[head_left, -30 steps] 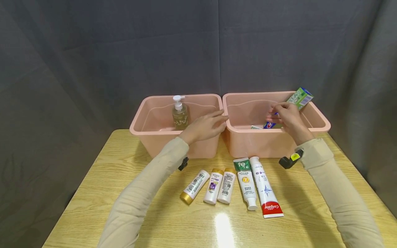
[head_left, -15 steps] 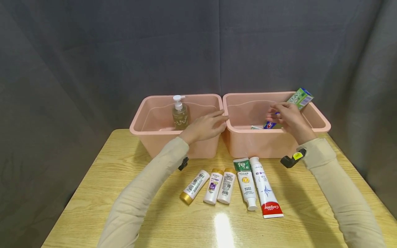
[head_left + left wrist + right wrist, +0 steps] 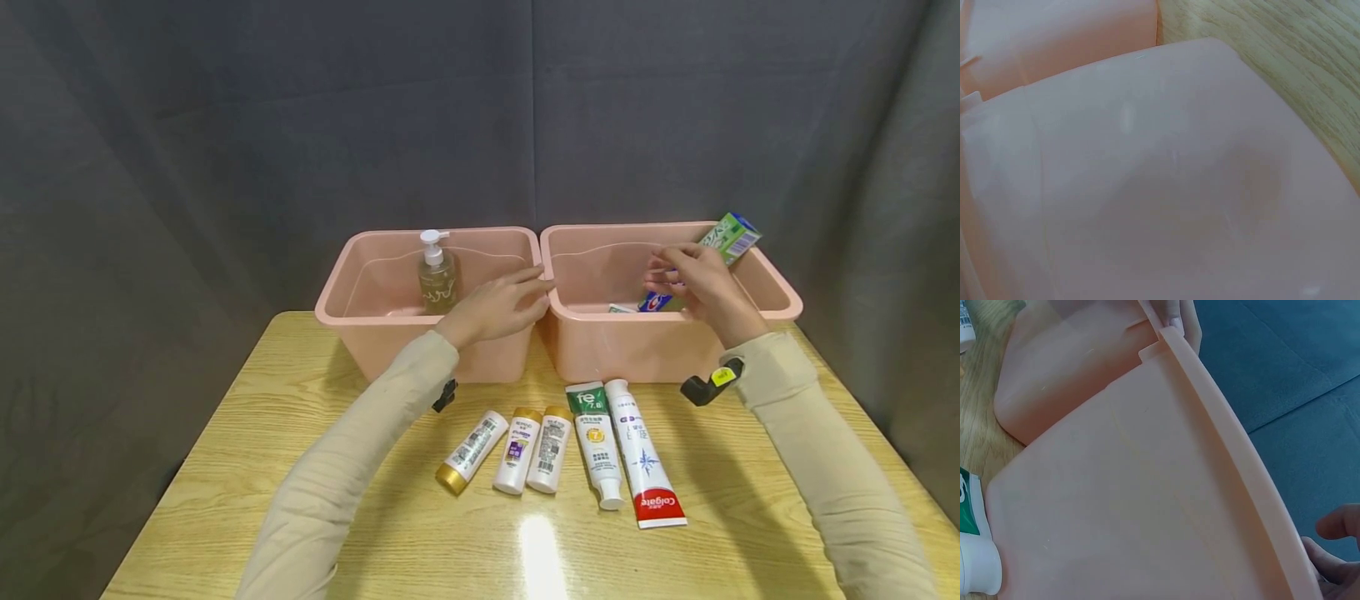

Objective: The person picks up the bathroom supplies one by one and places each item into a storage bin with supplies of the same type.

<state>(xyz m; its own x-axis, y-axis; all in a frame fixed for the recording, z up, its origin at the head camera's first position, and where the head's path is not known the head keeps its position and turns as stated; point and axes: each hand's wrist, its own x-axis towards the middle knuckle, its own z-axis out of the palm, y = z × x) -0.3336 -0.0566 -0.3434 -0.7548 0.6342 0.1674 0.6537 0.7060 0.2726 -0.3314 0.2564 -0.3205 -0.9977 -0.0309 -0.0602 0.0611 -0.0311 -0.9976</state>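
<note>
My left hand (image 3: pixel 498 308) rests at the adjoining rims of two pink plastic bins, fingers extended and holding nothing. The left bin (image 3: pixel 491 358) contains a pump bottle (image 3: pixel 438 283) with a white top. Over the right bin (image 3: pixel 630 346) hovers my right hand (image 3: pixel 697 287), loosely bent, with no object between thumb and fingers. Beneath it a blue-and-green toothpaste box (image 3: pixel 656 302) is partly hidden; another green box (image 3: pixel 729 237) leans up against the bin's back right corner. In the right wrist view, thumb and fingers of the right hand (image 3: pixel 1338 550) stand apart beside the rim.
On the wooden table (image 3: pixel 247 433) before the bins lie three small white bottles with gold caps, one being this bottle (image 3: pixel 472 452). Right of them are a green-and-white toothpaste tube (image 3: pixel 597 446) and a Colgate tube (image 3: pixel 647 458). A dark grey curtain (image 3: pixel 375 108) hangs behind.
</note>
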